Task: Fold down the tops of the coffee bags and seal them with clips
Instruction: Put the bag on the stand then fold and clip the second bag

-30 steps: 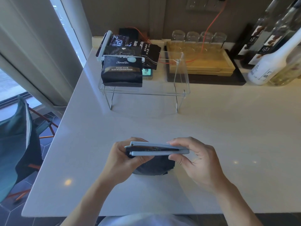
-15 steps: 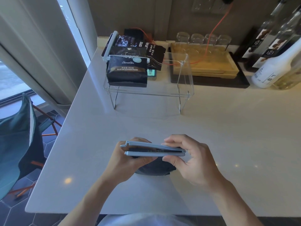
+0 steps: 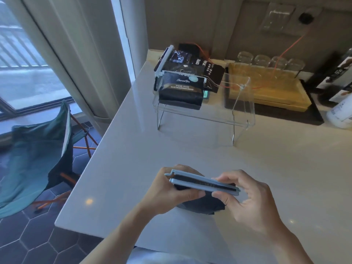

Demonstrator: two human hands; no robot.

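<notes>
A dark coffee bag [image 3: 200,205] stands on the white counter [image 3: 266,168] close to me. A long pale-blue clip [image 3: 202,182] lies across its folded top. My left hand [image 3: 171,191] grips the bag and the clip's left end. My right hand [image 3: 249,199] pinches the clip's right end between thumb and fingers. The bag's front is mostly hidden by both hands. Farther back, a black coffee bag [image 3: 180,90] with a white clip [image 3: 182,74] on its top lies on a clear acrylic stand [image 3: 242,115], with more dark bags [image 3: 211,73] behind it.
A wooden tray [image 3: 266,92] with several upturned glasses [image 3: 262,60] sits on a black mat at the back right. Bottles [image 3: 341,109] stand at the right edge. The counter's left edge drops to a tiled floor with a teal folding chair [image 3: 38,153] by the window.
The view has swung to the left and tilted, so the scene sits further right. Both hands keep the same hold on the clip and bag, now angled slightly down to the right.
</notes>
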